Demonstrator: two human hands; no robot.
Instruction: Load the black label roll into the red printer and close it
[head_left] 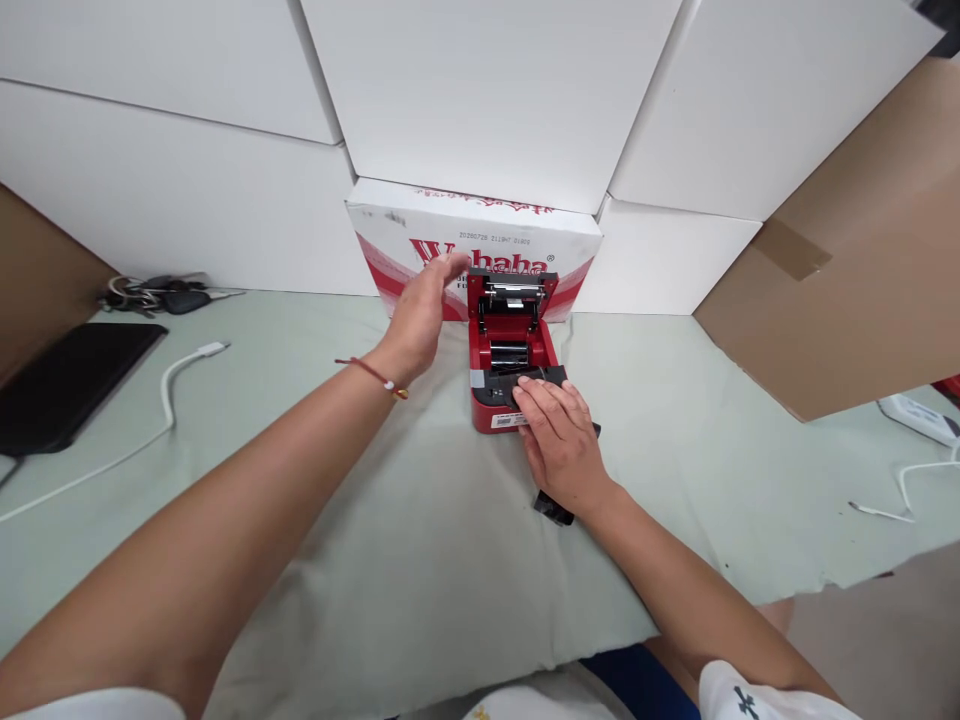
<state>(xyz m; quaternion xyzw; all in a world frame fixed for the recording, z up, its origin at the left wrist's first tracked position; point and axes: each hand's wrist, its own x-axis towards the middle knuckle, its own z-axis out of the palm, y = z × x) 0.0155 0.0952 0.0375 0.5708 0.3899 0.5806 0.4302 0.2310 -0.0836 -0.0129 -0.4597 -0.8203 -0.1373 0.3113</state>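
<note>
A small red printer-like machine (478,350) sits in front of me with its lid (475,292) raised. Inside lies a shiny dark roll (509,354). My left hand (421,318) is at the lid's left side, fingers stretched out towards the upper edge and holding nothing I can see. My right hand (562,440) rests with fairly flat fingers on the black front part (495,384) of the machine. Below that palm, a black strip-like piece (553,508) sticks out; my hand hides most of it. A white label (508,421) is on the machine's front.
Behind the machine leans a white and red Wahaha box (397,225) against stacked white boxes (487,90). At left are keys (176,297), a black flat device (75,385) and a white cable (166,395). A cardboard box (825,270) and another white cable (904,490) are at right.
</note>
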